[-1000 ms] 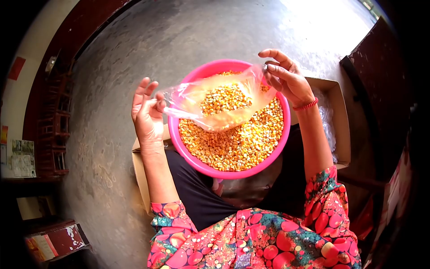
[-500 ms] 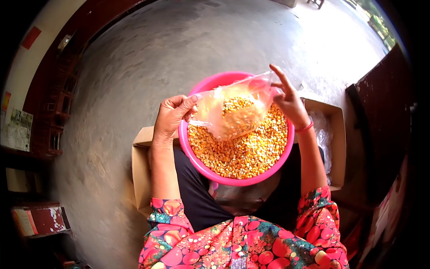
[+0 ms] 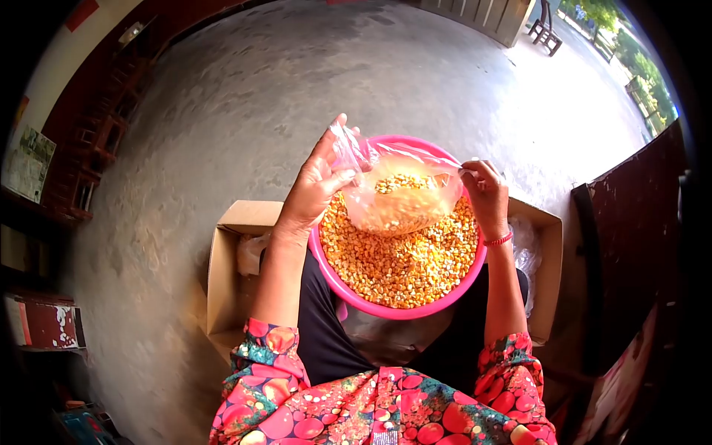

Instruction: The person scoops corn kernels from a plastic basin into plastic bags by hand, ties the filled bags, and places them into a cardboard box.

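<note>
Daylit room around me
Grey floor [image 3: 222,111] spreads before me; dark stools [image 3: 111,137] line the left wall [image 3: 70,55].

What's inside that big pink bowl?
Lots of yellow and orange corn kernels fill the pink bowl. The clear plastic bag, with corn in it too, hides the kernels behind it, and the bowl's bottom is covered.
</note>
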The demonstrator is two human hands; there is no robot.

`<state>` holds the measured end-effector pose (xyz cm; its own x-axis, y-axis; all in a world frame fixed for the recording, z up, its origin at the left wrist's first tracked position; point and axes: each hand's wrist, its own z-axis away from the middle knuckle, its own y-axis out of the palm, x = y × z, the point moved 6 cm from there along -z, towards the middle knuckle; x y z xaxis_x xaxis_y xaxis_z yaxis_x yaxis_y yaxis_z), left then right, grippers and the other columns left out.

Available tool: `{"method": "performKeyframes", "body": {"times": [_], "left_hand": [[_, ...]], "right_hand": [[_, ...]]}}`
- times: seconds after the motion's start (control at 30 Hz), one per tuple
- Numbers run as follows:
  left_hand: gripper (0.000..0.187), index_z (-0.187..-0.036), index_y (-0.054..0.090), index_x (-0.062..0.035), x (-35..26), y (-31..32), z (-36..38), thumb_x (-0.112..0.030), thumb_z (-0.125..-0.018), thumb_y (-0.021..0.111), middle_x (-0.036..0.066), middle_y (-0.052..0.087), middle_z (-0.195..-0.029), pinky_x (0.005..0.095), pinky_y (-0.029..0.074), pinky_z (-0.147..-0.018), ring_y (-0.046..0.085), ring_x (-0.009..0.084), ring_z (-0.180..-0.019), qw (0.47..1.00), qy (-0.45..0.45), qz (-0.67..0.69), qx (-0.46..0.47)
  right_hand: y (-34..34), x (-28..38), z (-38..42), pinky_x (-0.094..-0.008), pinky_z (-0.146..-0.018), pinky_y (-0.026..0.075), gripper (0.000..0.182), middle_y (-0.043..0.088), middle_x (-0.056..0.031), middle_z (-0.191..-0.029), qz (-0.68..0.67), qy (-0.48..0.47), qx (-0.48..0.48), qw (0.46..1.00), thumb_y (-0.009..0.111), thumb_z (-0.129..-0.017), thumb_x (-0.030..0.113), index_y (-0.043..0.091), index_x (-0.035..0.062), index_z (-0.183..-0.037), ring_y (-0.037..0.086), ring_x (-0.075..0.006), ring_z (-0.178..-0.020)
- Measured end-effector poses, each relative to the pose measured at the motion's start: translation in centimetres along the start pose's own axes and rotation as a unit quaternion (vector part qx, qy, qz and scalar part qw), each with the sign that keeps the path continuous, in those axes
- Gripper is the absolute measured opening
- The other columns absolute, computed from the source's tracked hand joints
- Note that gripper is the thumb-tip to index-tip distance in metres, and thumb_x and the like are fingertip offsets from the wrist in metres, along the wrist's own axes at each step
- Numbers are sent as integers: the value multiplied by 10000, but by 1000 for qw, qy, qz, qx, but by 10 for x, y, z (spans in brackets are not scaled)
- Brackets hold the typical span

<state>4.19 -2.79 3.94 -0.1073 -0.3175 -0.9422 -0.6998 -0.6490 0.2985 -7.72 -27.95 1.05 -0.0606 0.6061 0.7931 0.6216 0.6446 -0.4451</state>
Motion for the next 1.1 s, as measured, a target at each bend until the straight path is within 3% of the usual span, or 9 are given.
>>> {"method": "performKeyframes", "body": {"times": [0.13, 0.23, 0.33, 0.4, 0.47, 0.57, 0.73, 0.93, 1.1], "left_hand": [[693, -1465, 196, -152, 0, -1, -2, 91, -867, 449, 107, 440, -1351, 249, 495, -761, 629, 160, -927, 984, 10, -169, -60], [663, -1465, 195, -140, -8, 3, -2, 35, -897, 488, 71, 522, -1226, 248, 497, -692, 645, 143, -831, 978, 115, -165, -49], [656, -1464, 194, -173, -16, 11, 3, -85, -913, 540, 24, 492, -1294, 266, 526, -726, 623, 119, -784, 994, 92, -64, 6], [612, -1459, 196, -101, -21, 12, 5, -132, -939, 516, 36, 572, -986, 261, 507, -722, 653, 162, -789, 994, 104, 30, 33], [566, -1438, 251, -73, -19, 7, 4, -175, -946, 512, 44, 609, -970, 245, 507, -705, 650, 150, -775, 992, 118, 20, 32], [468, -1376, 388, -77, 5, -13, -5, -131, -933, 528, 69, 669, -923, 207, 486, -680, 630, 98, -777, 996, 30, -11, -89], [530, -1400, 366, -119, 10, -12, -7, 1, -894, 467, 83, 649, -1035, 218, 471, -755, 584, 63, -856, 991, 42, -114, -61], [602, -1422, 307, -89, 8, -15, -6, 65, -858, 451, 116, 643, -1060, 265, 437, -896, 578, 105, -988, 984, 44, -158, -65], [609, -1421, 291, -61, 9, -13, -4, 32, -870, 532, 65, 652, -930, 237, 475, -792, 624, 100, -810, 970, 44, -227, -72]], "right_hand": [[-12, 22, 1, -243, -569, 421, 89, 549, -31, -669, 121, -71, -48, 989, 626, -826, 85, 596, 27, -766, 525, -87, -633], [1, 0, 6, -219, -637, 393, 223, 496, 42, -771, -254, 73, 94, 960, 540, -908, 93, 494, 30, -699, 463, -55, -649], [1, 25, 10, -227, -653, 392, 227, 499, 20, -756, -386, 45, 86, 917, 502, -926, 88, 488, 47, -704, 461, -59, -687], [-1, 32, 11, -236, -672, 396, 237, 510, 6, -768, -436, 56, 81, 895, 475, -940, 86, 486, 53, -706, 466, -60, -732], [-2, 26, 11, -226, -649, 400, 238, 515, 15, -748, -479, 99, 64, 870, 471, -948, 97, 496, 61, -714, 479, -56, -711], [1, 6, 3, -194, -580, 361, 172, 508, 45, -701, -341, 67, 54, 936, 519, -932, 83, 550, 36, -770, 429, -31, -630], [-19, 26, -1, -190, -511, 302, 9, 534, 23, -799, -23, -35, -43, 998, 634, -813, 18, 633, 27, -812, 384, -16, -588], [-25, 31, 2, -208, -659, 382, 15, 550, -28, -937, -78, -101, -76, 989, 643, -776, 3, 634, 14, -783, 468, -65, -722], [-12, 4, 3, -199, -597, 362, 213, 542, 7, -707, -319, 68, 76, 942, 570, -839, 43, 540, 47, -628, 465, -51, -633]]}}
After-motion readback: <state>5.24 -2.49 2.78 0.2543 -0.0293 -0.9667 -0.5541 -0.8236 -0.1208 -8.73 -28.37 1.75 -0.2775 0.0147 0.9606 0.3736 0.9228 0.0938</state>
